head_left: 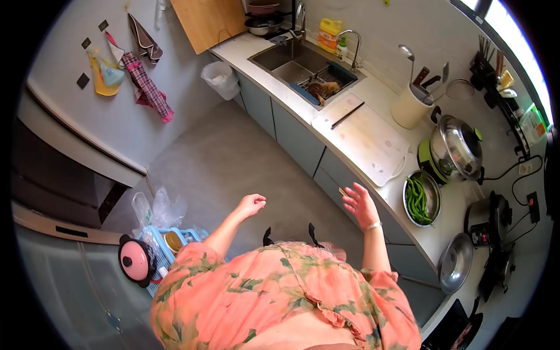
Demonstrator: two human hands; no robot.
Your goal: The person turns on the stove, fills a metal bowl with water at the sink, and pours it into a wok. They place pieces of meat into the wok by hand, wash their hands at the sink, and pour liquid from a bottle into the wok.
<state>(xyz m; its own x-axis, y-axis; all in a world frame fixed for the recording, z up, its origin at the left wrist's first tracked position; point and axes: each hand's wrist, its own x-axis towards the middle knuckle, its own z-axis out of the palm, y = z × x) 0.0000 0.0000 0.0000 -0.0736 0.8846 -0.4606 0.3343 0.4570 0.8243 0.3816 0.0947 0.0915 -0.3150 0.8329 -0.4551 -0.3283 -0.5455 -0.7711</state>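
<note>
My left hand (252,205) is held over the grey floor with its fingers curled closed, and nothing shows in it. My right hand (360,205), with a bracelet at the wrist, is raised in front of the cabinet fronts with its fingers apart. A small brown sliver shows beside its fingertips; what it is I cannot make out. Nearest to this hand on the counter are a white cutting board (373,143) and a metal bowl (432,197) of long green peppers or beans (416,201). A dark chopstick-like stick or knife (348,115) lies on the board.
A sink (274,61) with a rack stands beyond the board. Along the wall are a utensil holder (410,108), a lidded steel pot (458,146), a rice cooker (487,221) and an empty-looking basin (455,263). A blue basket (157,245) and pink pot (134,261) stand at left.
</note>
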